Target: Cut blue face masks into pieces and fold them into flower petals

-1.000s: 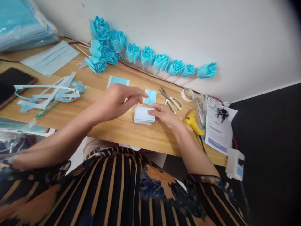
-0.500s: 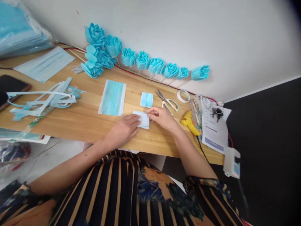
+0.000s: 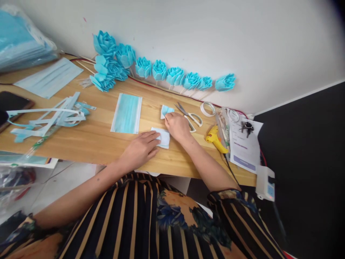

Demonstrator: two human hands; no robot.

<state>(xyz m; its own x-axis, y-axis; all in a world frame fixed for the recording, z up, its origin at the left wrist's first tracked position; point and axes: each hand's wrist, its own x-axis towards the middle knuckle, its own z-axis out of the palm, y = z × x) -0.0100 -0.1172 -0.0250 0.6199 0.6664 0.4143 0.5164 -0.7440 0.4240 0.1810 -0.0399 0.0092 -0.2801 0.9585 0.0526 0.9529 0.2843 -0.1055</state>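
Note:
My left hand (image 3: 141,148) lies with its fingers stretched out, the tips pressing on the left part of a small square mask piece (image 3: 164,138), pale side up. Just beyond it, my right hand (image 3: 178,126) has its fingers bent together at the lower right edge of a blue square mask piece (image 3: 166,109). That piece is partly covered by the hand. Scissors (image 3: 186,112) with white handles lie right beside my right hand. A larger blue mask panel (image 3: 126,113) rests flat to the left of both squares.
Blue fabric flowers (image 3: 175,76) on sticks line the wall. Cut mask strips (image 3: 61,113) and a phone (image 3: 13,104) lie left. At right are a tape roll (image 3: 207,109), a yellow glue gun (image 3: 215,139), and keys (image 3: 247,127) on a paper sheet (image 3: 245,149).
My right hand has left the pale square and moved away from me to the blue square, closing at its edge. My left hand stays on the pale square.

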